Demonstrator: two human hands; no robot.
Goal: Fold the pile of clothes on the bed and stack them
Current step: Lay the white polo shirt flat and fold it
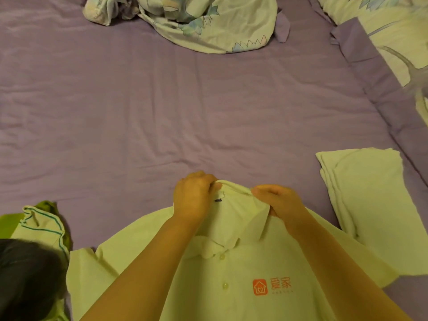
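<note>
The shirt point(231, 274) lay on the purple bed point(162, 112), both hands' fingers point(196, 181) pinching its collar point(238, 193), folded clothes point(370, 193) nearby.

white shirt point(231, 286) | we read orange house logo point(260, 287) plus "爱家" on chest | small line under it unreadable | collar tag point(218, 200) too small

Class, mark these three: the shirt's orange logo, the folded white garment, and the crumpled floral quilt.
orange logo point(260, 286), head view, on its house icon.
folded white garment point(368, 188), head view, on its top layer.
floral quilt point(208, 26), head view, on its pale middle.
</note>
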